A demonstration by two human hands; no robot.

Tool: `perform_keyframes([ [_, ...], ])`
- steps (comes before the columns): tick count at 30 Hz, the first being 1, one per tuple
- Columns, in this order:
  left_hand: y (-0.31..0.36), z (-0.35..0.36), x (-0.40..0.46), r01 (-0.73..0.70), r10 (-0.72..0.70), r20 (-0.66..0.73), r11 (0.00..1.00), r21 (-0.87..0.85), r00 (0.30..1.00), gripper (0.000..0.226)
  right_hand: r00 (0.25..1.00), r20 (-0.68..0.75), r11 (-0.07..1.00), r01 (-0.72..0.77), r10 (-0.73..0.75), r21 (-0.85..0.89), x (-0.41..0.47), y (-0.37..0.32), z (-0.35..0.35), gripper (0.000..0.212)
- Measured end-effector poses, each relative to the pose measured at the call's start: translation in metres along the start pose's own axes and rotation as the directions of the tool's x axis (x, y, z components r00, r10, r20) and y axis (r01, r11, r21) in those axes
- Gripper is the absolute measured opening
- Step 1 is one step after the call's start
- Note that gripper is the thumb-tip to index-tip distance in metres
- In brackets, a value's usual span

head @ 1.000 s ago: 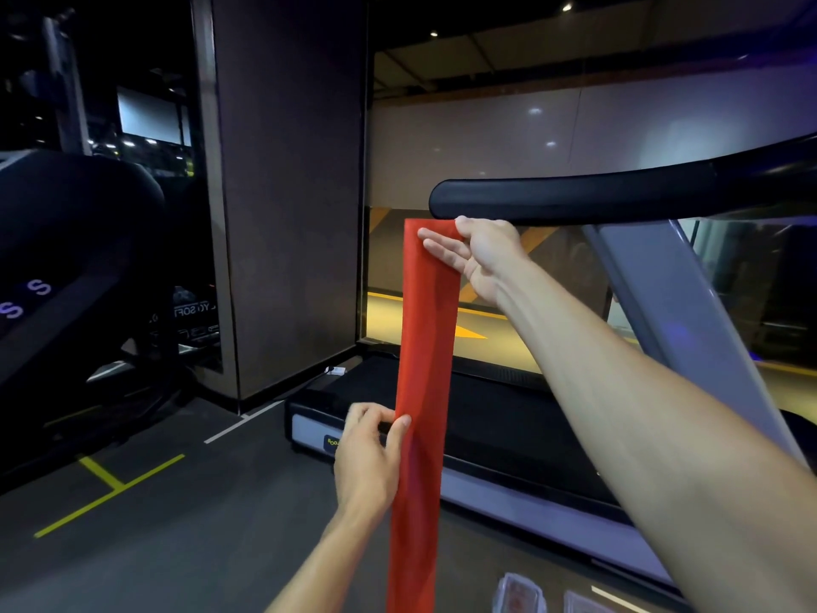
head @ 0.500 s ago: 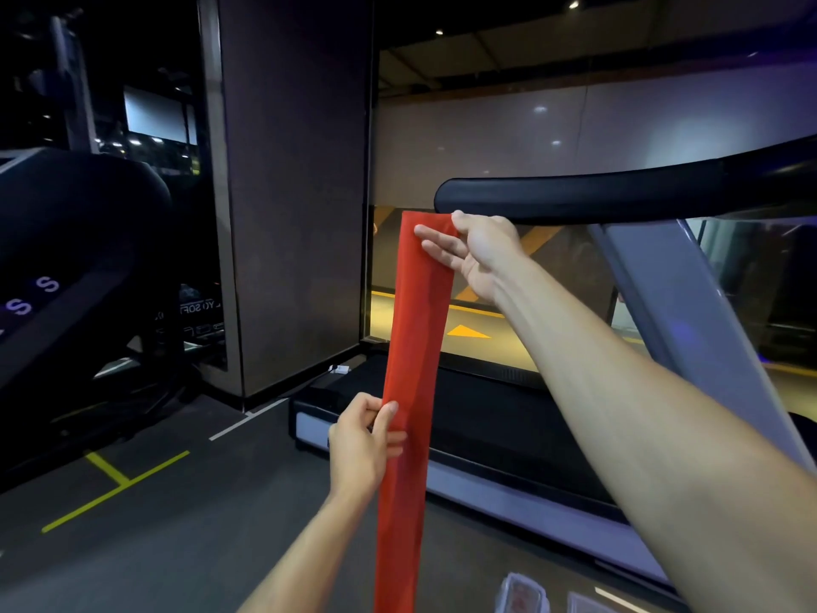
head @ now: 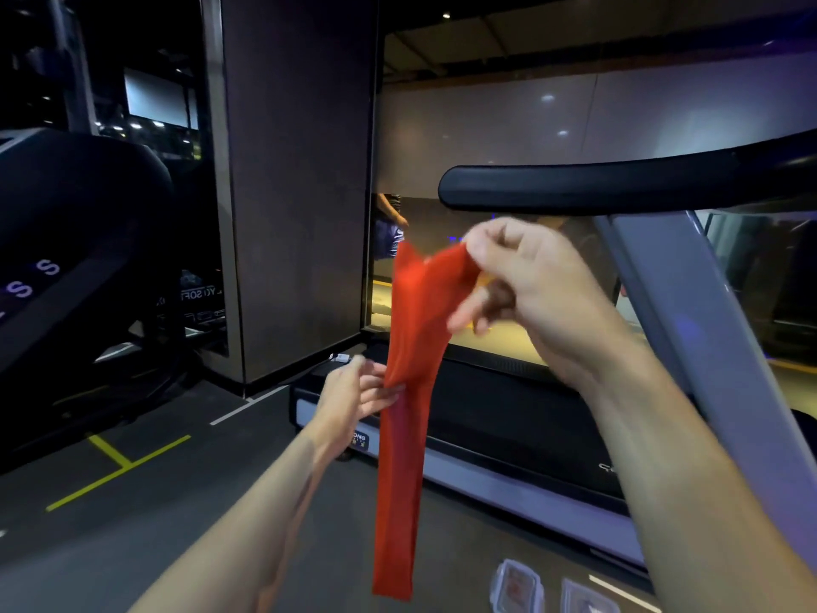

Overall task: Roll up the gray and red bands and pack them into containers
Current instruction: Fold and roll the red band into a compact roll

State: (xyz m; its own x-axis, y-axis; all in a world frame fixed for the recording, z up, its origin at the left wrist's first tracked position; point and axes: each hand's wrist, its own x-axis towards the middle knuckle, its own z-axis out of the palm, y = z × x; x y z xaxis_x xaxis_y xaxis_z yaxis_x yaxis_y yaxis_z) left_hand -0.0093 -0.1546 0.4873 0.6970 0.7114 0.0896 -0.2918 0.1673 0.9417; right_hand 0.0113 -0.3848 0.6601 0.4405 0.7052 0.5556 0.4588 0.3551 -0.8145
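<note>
A long red band (head: 409,413) hangs upright in front of me, its free lower end near the floor. My right hand (head: 517,280) pinches the crumpled top end, below the treadmill handrail. My left hand (head: 360,389) grips the band's left edge about a third of the way down. Two clear plastic containers (head: 517,586) lie on the floor at the bottom right, partly cut off by the frame edge. No gray band shows in this view.
A treadmill (head: 508,418) stands just ahead, its black handrail (head: 588,185) above my right hand and a grey upright (head: 689,329) to the right. A dark machine (head: 75,241) fills the left. A brown pillar (head: 300,192) rises behind. Yellow lines (head: 115,466) mark the grey floor.
My right hand has pulled the band's top end down off the handrail and closed around it, bunching it. The left hand shifted slightly along the band. The flat band now hangs creased.
</note>
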Motion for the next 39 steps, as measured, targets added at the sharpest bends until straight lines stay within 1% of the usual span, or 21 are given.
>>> perform_keyframes([
  [1,0.003,0.001,0.001,-0.003,0.003,-0.01,1.0,-0.015,1.0,0.022,0.996,0.091,1.0,0.005,-0.005,-0.003,-0.019,0.004,0.001,0.014],
  [2,0.005,0.001,0.002,-0.023,0.023,-0.016,1.0,0.022,1.0,0.018,0.982,0.187,1.0,-0.017,0.016,0.001,-0.036,0.011,0.002,0.014],
  [4,0.008,0.001,0.004,-0.076,0.077,0.003,0.993,0.091,0.997,0.011,0.919,0.37,0.991,-0.128,0.135,-0.045,-0.063,0.031,0.004,0.014],
  [6,0.011,0.0,0.009,-0.1,0.098,0.02,0.991,0.089,0.995,0.015,0.828,0.481,0.954,-0.206,0.289,-0.218,-0.083,0.059,0.005,0.012],
  [7,0.013,-0.002,0.01,-0.11,0.108,0.026,0.991,0.082,0.994,0.018,0.802,0.49,0.929,-0.207,0.342,-0.308,-0.089,0.074,0.006,0.011],
  [8,0.015,-0.002,0.011,-0.118,0.115,0.037,0.99,0.083,0.993,0.02,0.803,0.472,0.908,-0.191,0.362,-0.372,-0.091,0.09,0.005,0.011],
  [10,0.018,-0.002,0.012,-0.128,0.124,0.063,0.989,0.072,0.99,0.021,0.867,0.38,0.893,-0.144,0.322,-0.427,-0.085,0.121,0.005,0.011],
  [12,0.02,-0.002,0.011,-0.14,0.133,0.092,0.988,0.069,0.987,0.02,0.948,0.215,0.902,-0.13,0.235,-0.412,-0.07,0.15,0.005,0.009],
  [13,0.021,-0.003,0.012,-0.143,0.135,0.107,0.987,0.079,0.985,0.02,0.973,0.111,0.909,-0.144,0.202,-0.392,-0.061,0.162,0.005,0.009],
  [15,0.021,-0.006,0.014,-0.144,0.132,0.125,0.985,0.095,0.983,0.02,0.981,-0.074,0.918,-0.194,0.18,-0.347,-0.044,0.179,0.007,0.01],
  [17,0.021,-0.008,0.014,-0.145,0.134,0.135,0.986,0.083,0.982,0.02,0.967,-0.166,0.92,-0.236,0.192,-0.313,-0.032,0.186,0.009,0.01],
  [19,0.021,-0.007,0.014,-0.145,0.133,0.142,0.987,0.071,0.981,0.021,0.961,-0.203,0.922,-0.245,0.189,-0.3,-0.024,0.19,0.01,0.011],
  [23,0.017,-0.005,0.015,-0.132,0.125,0.137,0.99,0.045,0.983,0.021,0.966,-0.203,0.944,-0.21,0.16,-0.256,-0.018,0.195,0.017,0.01],
  [29,0.013,-0.001,0.013,-0.094,0.093,0.114,0.996,0.007,0.989,0.023,0.956,-0.256,0.944,-0.211,0.145,-0.254,-0.02,0.199,0.022,0.01],
  [35,0.009,0.003,0.013,-0.092,0.086,0.097,0.995,0.049,0.992,0.021,0.952,-0.268,0.941,-0.216,0.145,-0.259,-0.03,0.206,0.025,0.013],
  [39,0.006,0.004,0.013,-0.097,0.09,0.082,0.991,0.095,0.993,0.021,0.951,-0.29,0.931,-0.202,0.112,-0.304,-0.034,0.208,0.023,0.014],
])
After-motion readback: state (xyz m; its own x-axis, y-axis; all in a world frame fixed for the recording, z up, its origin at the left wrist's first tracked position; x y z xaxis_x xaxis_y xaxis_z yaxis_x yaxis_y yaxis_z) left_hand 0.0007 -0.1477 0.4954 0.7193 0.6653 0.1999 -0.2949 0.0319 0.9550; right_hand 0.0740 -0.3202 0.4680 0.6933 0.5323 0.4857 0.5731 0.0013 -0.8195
